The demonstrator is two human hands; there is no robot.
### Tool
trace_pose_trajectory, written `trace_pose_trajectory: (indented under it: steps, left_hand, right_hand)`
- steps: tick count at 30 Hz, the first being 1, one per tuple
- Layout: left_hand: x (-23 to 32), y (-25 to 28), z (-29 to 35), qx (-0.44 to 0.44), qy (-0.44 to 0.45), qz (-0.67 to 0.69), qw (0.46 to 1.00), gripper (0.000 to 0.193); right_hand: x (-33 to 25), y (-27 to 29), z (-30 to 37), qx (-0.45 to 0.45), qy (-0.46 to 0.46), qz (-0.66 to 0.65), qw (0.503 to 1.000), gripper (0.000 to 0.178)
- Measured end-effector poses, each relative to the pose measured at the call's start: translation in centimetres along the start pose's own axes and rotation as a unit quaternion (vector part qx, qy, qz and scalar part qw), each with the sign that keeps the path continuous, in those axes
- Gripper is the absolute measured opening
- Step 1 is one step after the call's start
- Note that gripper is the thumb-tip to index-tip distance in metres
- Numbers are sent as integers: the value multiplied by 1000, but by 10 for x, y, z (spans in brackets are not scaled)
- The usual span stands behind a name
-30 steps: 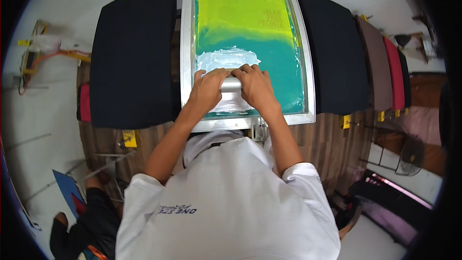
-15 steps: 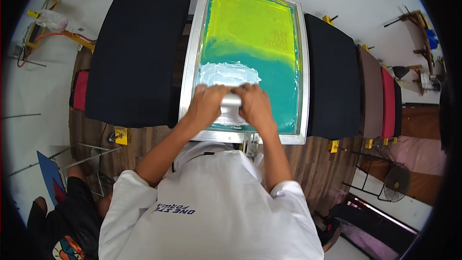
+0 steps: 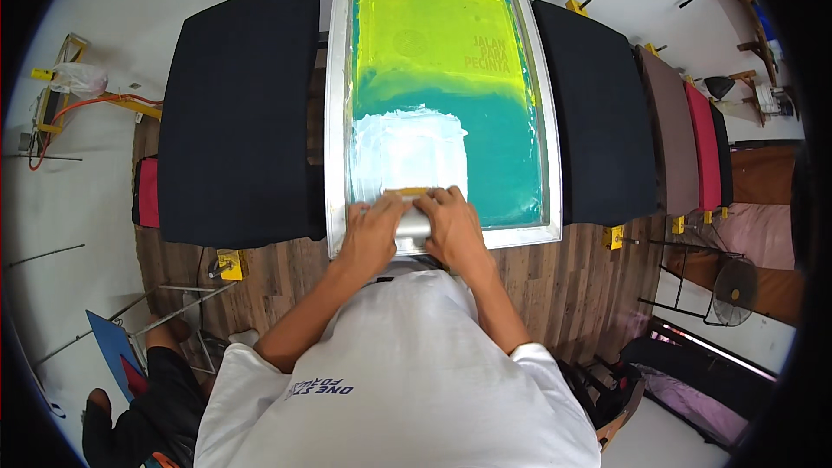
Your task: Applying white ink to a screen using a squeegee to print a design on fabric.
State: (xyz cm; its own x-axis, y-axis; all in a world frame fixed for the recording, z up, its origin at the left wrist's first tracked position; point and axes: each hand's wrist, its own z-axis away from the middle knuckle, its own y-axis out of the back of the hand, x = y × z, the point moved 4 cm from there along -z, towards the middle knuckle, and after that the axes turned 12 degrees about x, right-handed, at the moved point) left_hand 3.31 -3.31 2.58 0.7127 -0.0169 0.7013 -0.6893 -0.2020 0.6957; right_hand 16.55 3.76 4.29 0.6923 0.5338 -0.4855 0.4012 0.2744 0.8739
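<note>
Gripping a silver squeegee [image 3: 414, 224] with both hands at the near end of a framed screen [image 3: 504, 160].

The left hand [image 3: 369, 230] and right hand [image 3: 452, 225] sit side by side, fingers curled over the squeegee's far edge and closed on it; its silver middle shows in the gap between them, with a yellowish strip [image 3: 414, 191] just beyond the fingertips. White ink [image 3: 412, 152] spreads over the teal mesh directly ahead of the fingers, below a yellow-green area [image 3: 425, 26]. Black boards [image 3: 238, 113] flank the frame.
</note>
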Motion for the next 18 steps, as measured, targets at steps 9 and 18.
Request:
trace_pose_trajectory:
  steps: [9,18]
  left_hand:
    - [-8,9,-56,-13,18,11,1000,44]
    - [-1,-24,24,21,-33,-62,997,49]
  right_hand:
    - [9,19,-54,-24,37,49,998,39]
    - [4,-6,24,6,17,13,1000,66]
